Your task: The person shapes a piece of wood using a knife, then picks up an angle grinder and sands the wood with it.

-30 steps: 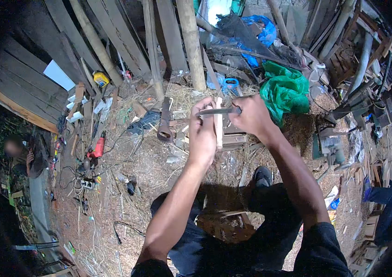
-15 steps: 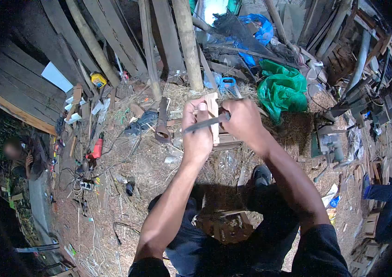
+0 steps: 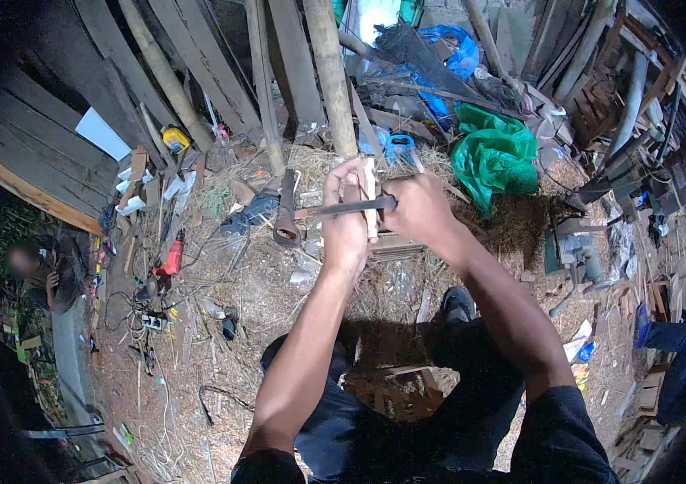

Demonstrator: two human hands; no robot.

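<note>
The left hand (image 3: 345, 234) clamps its fingers on a pale wooden piece (image 3: 370, 194) beyond the knees; the right hand (image 3: 421, 208) has its fingers wrapped round a dark, flat-bladed tool (image 3: 347, 207) lying across it. A handsaw (image 3: 286, 211) rests left of them; farther off lies green plastic sheeting (image 3: 492, 157).

No words, labels, brands, numbers or signs can be read; the yellow container (image 3: 175, 139) near the leaning boards has a dark patch on its side, too small to tell whether it is lettering; the red tool (image 3: 173, 256) on the ground shows no legible marking; the blue and yellow wrapper (image 3: 584, 352) on the ground, on the right side of the view, is too small and blurred for any print to be made out.
</note>
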